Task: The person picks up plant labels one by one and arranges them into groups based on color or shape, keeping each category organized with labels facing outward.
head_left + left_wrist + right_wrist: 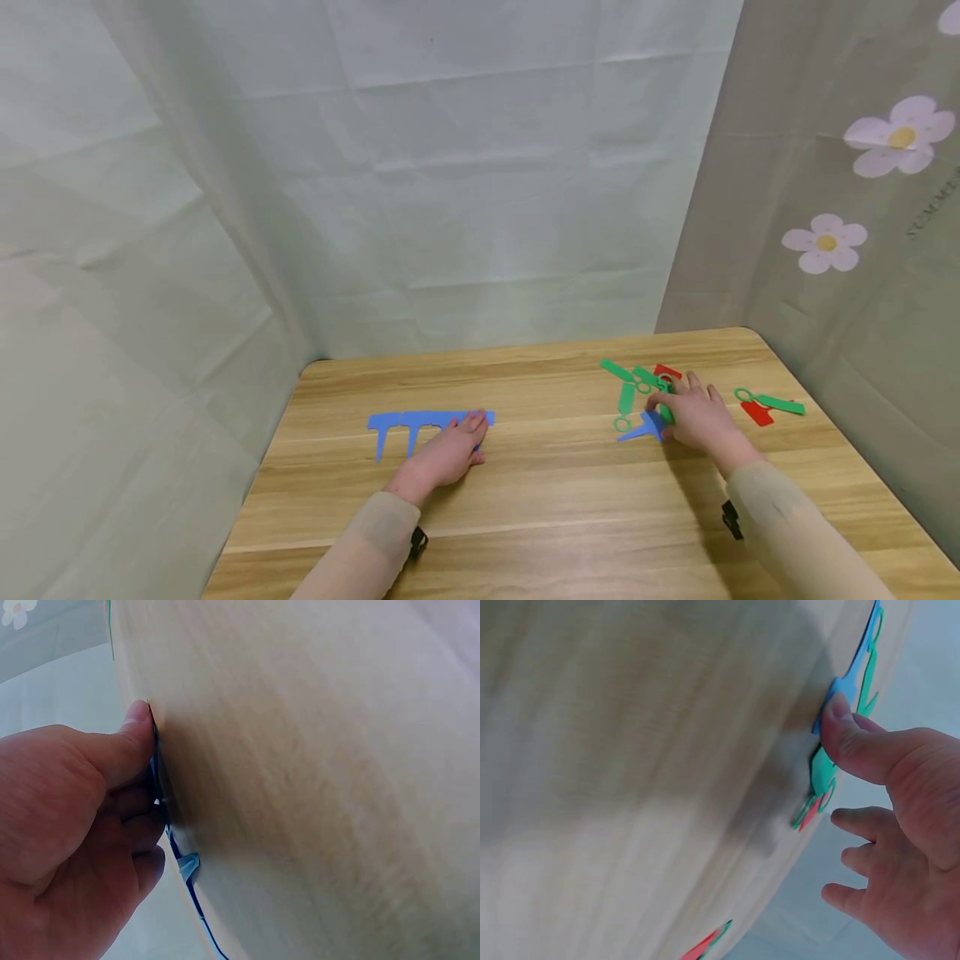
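Note:
My left hand (450,450) lies on the right end of a row of blue T-shaped plant labels (386,421), fingers fairly straight and pressing the labels against the table. In the left wrist view the thumb (127,746) touches the table beside the blue strip's edge. At the right, my right hand (699,417) pinches a single blue T-shaped plant label (651,425) between thumb and index finger. Its other fingers are spread apart. Around it lie several green tags with ring ends (626,398) and a red label (667,372), partly covered by the hand.
Right of the right hand, a green ring tag (780,404) overlaps a red label (757,413). The wooden table (555,508) meets pale cloth (480,208) at the back and left, and flowered cloth (840,333) on the right.

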The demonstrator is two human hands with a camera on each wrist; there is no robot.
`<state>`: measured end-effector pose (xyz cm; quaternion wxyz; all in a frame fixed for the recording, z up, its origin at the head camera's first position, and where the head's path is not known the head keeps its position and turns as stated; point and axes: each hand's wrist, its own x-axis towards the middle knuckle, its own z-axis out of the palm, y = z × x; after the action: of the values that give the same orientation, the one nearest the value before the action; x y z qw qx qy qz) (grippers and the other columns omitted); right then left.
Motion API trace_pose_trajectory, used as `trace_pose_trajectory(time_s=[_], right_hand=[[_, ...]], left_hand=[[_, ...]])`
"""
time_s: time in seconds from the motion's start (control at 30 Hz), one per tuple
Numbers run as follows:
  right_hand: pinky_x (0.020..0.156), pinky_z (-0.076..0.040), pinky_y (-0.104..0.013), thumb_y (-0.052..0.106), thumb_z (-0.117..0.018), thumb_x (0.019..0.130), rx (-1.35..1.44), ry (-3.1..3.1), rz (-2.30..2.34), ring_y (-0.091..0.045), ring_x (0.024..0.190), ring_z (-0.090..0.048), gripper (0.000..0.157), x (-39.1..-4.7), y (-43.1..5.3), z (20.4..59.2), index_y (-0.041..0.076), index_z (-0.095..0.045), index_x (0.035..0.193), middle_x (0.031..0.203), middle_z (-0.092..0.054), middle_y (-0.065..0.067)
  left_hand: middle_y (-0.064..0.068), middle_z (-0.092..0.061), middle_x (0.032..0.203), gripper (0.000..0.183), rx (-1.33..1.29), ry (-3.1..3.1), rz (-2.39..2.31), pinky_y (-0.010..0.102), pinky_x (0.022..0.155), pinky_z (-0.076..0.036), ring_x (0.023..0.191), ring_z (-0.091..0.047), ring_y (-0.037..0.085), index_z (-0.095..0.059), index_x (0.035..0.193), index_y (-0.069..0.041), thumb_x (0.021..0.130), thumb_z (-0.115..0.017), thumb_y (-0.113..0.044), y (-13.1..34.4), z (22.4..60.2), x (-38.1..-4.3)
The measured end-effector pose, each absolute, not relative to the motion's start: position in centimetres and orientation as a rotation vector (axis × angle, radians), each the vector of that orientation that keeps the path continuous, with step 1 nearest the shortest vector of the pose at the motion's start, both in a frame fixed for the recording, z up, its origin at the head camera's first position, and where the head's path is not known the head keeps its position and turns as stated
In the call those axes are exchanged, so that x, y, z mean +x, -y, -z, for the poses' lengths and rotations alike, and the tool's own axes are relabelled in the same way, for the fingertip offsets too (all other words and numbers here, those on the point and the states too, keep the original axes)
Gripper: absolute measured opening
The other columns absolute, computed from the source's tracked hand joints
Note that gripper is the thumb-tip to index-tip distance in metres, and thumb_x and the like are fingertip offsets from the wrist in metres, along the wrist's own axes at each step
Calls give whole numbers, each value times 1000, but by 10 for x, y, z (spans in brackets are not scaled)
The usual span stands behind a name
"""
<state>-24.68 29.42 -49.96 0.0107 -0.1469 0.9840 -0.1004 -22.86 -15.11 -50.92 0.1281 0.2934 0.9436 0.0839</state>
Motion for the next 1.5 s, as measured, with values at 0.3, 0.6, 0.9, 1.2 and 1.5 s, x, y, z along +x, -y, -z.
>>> trace_pose_trajectory(time_s=[0.3,0.6,0.9,1.2,1.5], right_hand=[[112,-20,-87,12,-100,69,-498,-2993,258,-71,147,-20,44,-260,-286,485,25,-72,100,154,-43,-42],[114,-19,-85,11,-101,68,-484,-2945,223,-69,149,-19,45,-262,-283,479,24,-70,98,156,-41,-41],[114,-19,-85,4,-98,65,-499,-2941,233,-69,149,-18,48,-268,-283,482,23,-65,94,156,-39,-43],[119,-17,-81,2,-95,68,-500,-2919,212,-67,151,-17,45,-270,-283,485,20,-58,86,154,-44,-40],[118,-15,-82,11,-97,71,-488,-2941,295,-70,149,-15,38,-263,-290,484,18,-79,103,154,-43,-42]], left_hand=[[22,-28,173,63,837,-2746,-213,53,130,-24,160,-25,38,-37,162,7,111,-59,-24,150,508,-228],[25,-30,171,62,855,-2742,-238,55,129,-24,159,-27,40,-38,160,10,111,-60,-22,148,504,-226],[23,-28,172,63,839,-2739,-219,54,129,-24,160,-26,39,-37,162,8,111,-59,-23,148,504,-227],[24,-29,172,63,843,-2739,-233,55,129,-25,159,-27,40,-38,161,9,111,-61,-22,149,503,-227],[25,-29,171,62,850,-2732,-238,55,129,-25,159,-27,41,-38,160,10,111,-60,-21,148,501,-226]])
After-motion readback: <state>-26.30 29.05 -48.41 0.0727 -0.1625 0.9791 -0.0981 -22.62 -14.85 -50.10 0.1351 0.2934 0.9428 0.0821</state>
